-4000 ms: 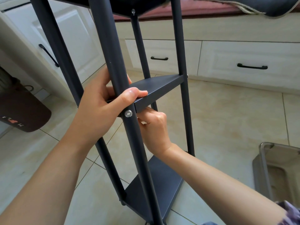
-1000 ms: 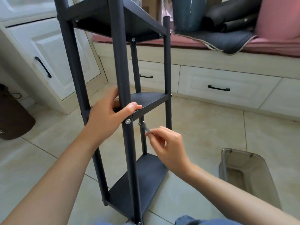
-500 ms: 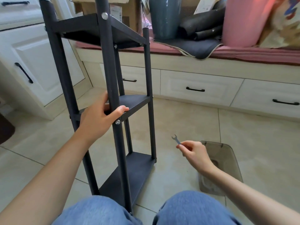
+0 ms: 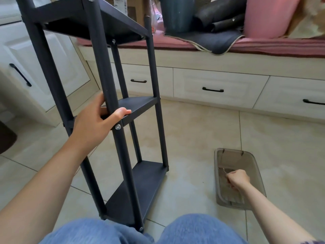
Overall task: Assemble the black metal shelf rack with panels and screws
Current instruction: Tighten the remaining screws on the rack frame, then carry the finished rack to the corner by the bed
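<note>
Your left hand (image 4: pixel 95 124) wraps the near post of the black metal three-tier shelf rack (image 4: pixel 112 95), thumb on the middle panel's edge just above a silver screw (image 4: pixel 118 127). The rack stands upright on the beige tiled floor (image 4: pixel 193 134). Your right hand (image 4: pixel 237 178) pinches a small silver wrench (image 4: pixel 224 170) inside the translucent grey plastic tray (image 4: pixel 258 170).

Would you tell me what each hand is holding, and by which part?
The left hand grips the rack's front post at the middle shelf. The right hand pinches a small wrench by its handle, over the tray.
</note>
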`<state>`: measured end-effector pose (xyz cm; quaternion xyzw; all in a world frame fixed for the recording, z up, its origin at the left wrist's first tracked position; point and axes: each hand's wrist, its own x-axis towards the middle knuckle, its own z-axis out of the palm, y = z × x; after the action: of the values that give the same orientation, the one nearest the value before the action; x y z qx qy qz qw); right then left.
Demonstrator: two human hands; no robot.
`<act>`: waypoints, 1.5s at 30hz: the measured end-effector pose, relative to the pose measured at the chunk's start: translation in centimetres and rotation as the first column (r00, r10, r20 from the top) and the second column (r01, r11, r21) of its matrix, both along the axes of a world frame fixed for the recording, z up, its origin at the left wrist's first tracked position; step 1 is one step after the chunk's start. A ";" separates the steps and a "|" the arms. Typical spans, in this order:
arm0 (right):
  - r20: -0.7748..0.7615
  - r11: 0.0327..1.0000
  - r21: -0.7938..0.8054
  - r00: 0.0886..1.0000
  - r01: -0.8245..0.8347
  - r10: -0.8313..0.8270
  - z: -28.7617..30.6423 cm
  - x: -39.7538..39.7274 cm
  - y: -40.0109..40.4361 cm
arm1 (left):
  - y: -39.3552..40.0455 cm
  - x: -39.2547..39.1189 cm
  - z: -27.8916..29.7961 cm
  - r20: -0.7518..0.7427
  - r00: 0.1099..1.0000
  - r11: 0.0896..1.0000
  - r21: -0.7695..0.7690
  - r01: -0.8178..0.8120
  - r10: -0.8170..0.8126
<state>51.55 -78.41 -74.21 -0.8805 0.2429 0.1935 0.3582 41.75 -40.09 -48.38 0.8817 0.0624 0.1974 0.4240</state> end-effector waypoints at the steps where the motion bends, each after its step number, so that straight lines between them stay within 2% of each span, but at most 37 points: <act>1: -0.014 1.000 -0.002 1.000 -0.004 0.004 -0.3 0.0 0.2 | 0.0 0.1 -0.1 0.004 1.000 1.000 0.002 0.001 -0.001; 10: -0.073 0.994 0.093 0.996 0.051 -0.045 -0.8 0.3 1.7 | -0.1 0.7 -0.3 0.005 0.999 0.999 0.030 0.037 -0.037; 14: -0.027 0.999 0.022 0.999 -0.047 0.047 0.7 0.1 2.2 | -0.2 0.5 -0.4 -0.013 0.999 0.998 0.048 0.033 -0.033; 19: 0.096 0.975 -0.078 0.972 -0.208 0.215 5.8 0.2 4.1 | -0.9 0.0 -0.5 -0.037 0.999 0.997 0.082 0.009 -0.006; 23: 0.238 0.965 0.043 0.940 -0.260 0.243 11.1 0.7 7.1 | -1.1 -0.8 -0.1 -0.062 0.998 0.998 0.059 0.021 -0.018; 30: 0.447 0.908 0.141 0.843 -0.395 0.298 21.3 2.0 13.3 | -0.8 -2.9 1.0 -0.089 0.994 0.998 0.005 0.062 -0.061; 33: 0.500 0.887 0.198 0.822 -0.417 0.274 24.4 3.0 15.6 | -0.8 -3.9 1.4 -0.018 1.000 0.994 -0.111 -0.009 0.007; 37: 0.489 0.879 0.220 0.828 -0.424 0.276 26.8 4.2 18.4 | -1.4 -4.1 3.4 0.186 0.972 0.962 -0.257 -0.095 0.146; 41: 0.558 0.893 0.171 0.788 -0.416 0.260 27.9 5.0 20.0 | -1.3 -3.4 6.0 0.336 0.910 0.951 -0.265 -0.158 0.245; 45: 0.606 0.864 0.254 0.768 -0.434 0.208 28.0 5.5 20.0 | 0.0 -3.3 6.0 0.372 0.871 0.937 -0.262 -0.232 0.320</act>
<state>57.03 -58.45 -46.21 -0.8398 -0.0720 0.0300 0.5372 38.41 -40.12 -42.36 0.7530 0.1185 0.4283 0.4853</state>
